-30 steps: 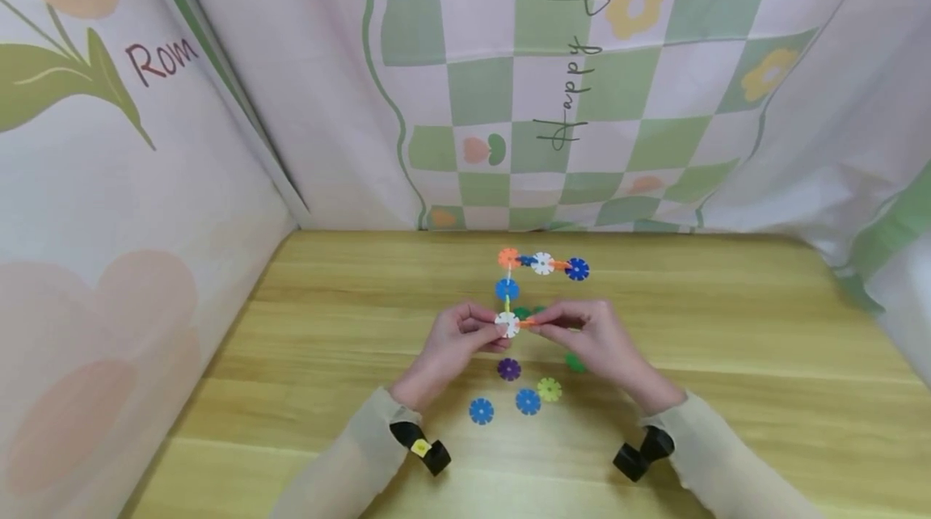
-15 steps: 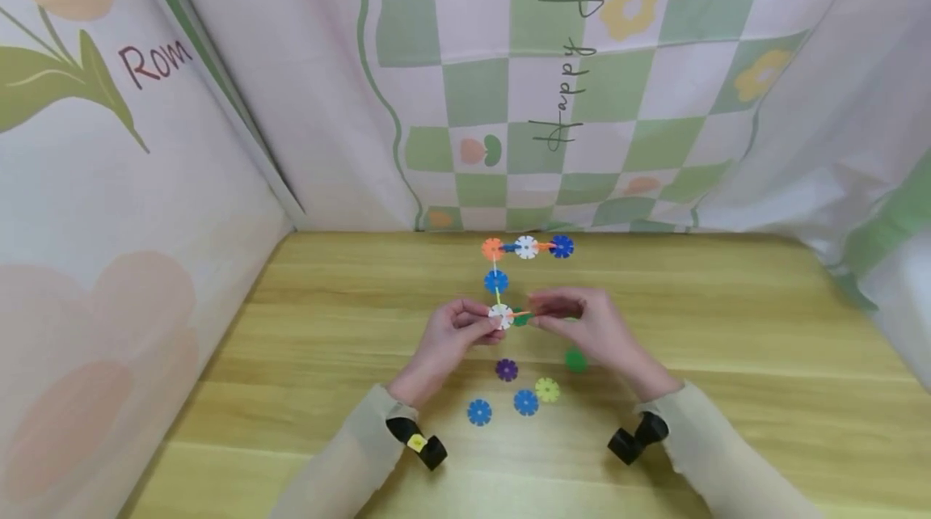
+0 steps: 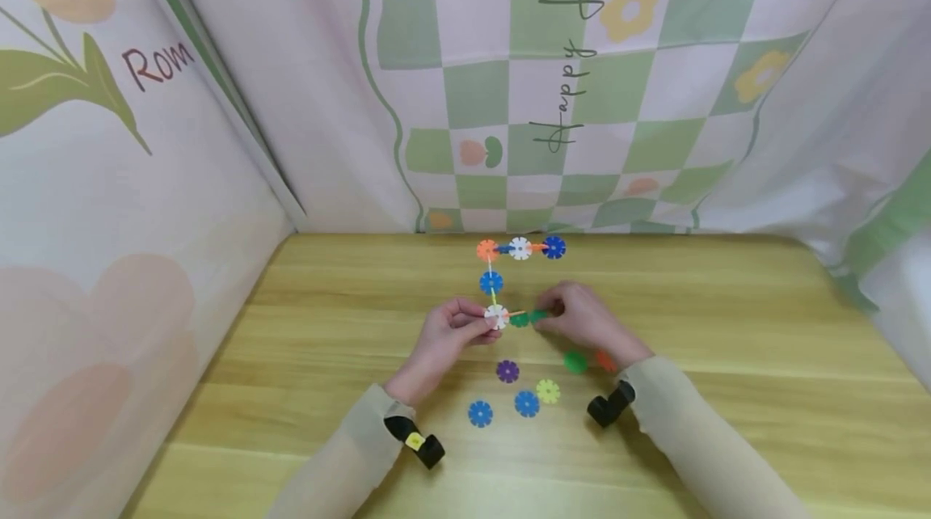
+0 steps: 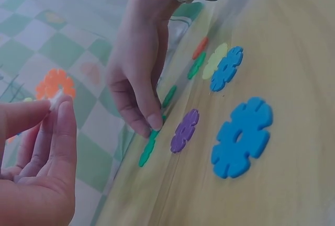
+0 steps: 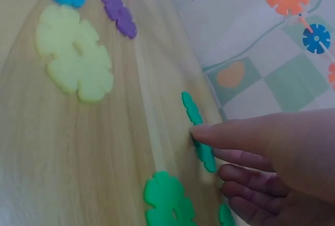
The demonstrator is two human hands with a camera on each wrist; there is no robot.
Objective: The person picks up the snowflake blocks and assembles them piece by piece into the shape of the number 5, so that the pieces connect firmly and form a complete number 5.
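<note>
Checked curtain (image 3: 625, 99) behind seemingly wooden tabletop (image 3: 291, 341)

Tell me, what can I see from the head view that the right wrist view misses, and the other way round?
Only the head view: the lettering "Rom" on the side cloth, both pale sleeves, and the loose red-orange disc near the right wrist.

Only the right wrist view: the hole in the nearest green disc, too small to make out from the head.

Both: the right hand among green discs, part of the left hand, the purple disc, the yellow disc, and an orange disc in the linked chain.
</note>
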